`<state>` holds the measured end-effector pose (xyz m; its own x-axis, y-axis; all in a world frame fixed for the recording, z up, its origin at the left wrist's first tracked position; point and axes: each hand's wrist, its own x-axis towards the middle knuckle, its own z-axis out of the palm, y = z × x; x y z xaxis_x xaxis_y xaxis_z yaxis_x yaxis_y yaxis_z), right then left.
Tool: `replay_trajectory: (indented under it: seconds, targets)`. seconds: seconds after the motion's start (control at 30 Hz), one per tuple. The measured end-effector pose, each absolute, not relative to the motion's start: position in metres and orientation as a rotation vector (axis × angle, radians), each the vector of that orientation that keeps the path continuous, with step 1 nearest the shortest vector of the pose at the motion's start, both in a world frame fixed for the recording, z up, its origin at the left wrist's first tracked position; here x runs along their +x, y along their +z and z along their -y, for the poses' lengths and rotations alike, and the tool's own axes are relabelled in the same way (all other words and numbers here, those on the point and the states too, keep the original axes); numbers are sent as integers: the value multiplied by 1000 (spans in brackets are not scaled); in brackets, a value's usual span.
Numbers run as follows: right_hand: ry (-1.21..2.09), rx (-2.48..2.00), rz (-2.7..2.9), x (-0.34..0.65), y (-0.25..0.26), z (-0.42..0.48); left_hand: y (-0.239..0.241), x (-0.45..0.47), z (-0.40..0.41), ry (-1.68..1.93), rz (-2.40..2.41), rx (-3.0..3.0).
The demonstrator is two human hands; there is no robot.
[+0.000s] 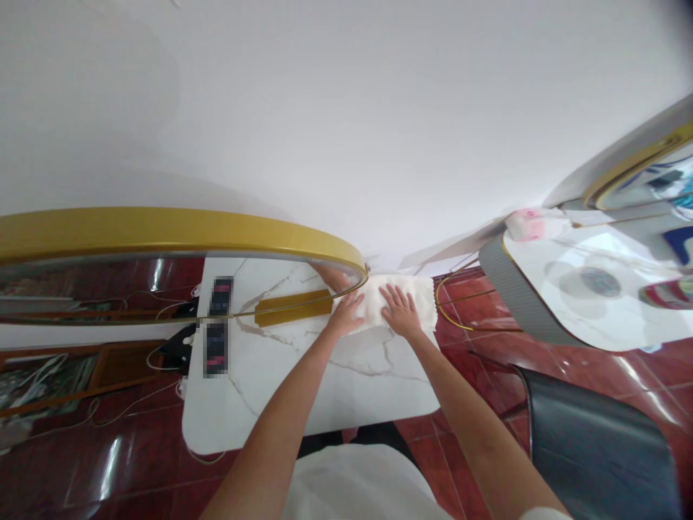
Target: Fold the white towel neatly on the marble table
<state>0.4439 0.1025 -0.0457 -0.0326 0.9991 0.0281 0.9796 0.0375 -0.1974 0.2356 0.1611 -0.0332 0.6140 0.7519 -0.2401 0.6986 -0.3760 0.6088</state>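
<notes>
A white cloth (370,302) lies spread on the right end of the white marble-patterned table (303,383), its scalloped edge reaching the table's right side. Flat on the cloth's left part rests my left hand (346,315), fingers stretched out beside the mirror's rim. My right hand (401,312) presses on the right part of the same cloth with its fingers spread. Neither hand grips the cloth. The gold-framed round mirror (260,230) stands at the back of the table and reflects part of the tabletop and a forearm.
A blurred dark item (216,352) lies near the table's left end. To the right are a black chair (595,433) and a second white table (563,310), bearing a pink-and-white tissue pack (533,224) and a reddish can (668,294). A white wall (346,130) rises behind.
</notes>
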Motion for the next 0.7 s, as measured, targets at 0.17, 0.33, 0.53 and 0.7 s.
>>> replay_trajectory:
  seconds: [0.17, 0.33, 0.53, 0.7]
  targets:
    - [197, -2117, 2093, 435, -43, -97, -35, 239, -160, 116, -1188, 2182]
    - [197, -2097, 2105, 430, -37, -60, -34, 237, -112, 133, -1286, 2191]
    - [181, -2121, 2120, 414, -32, 8, -26, 219, -40, 156, -1289, 2227]
    - [187, -2102, 2180, 389, -34, 48, -19, 189, -1, 170, -1257, 2187]
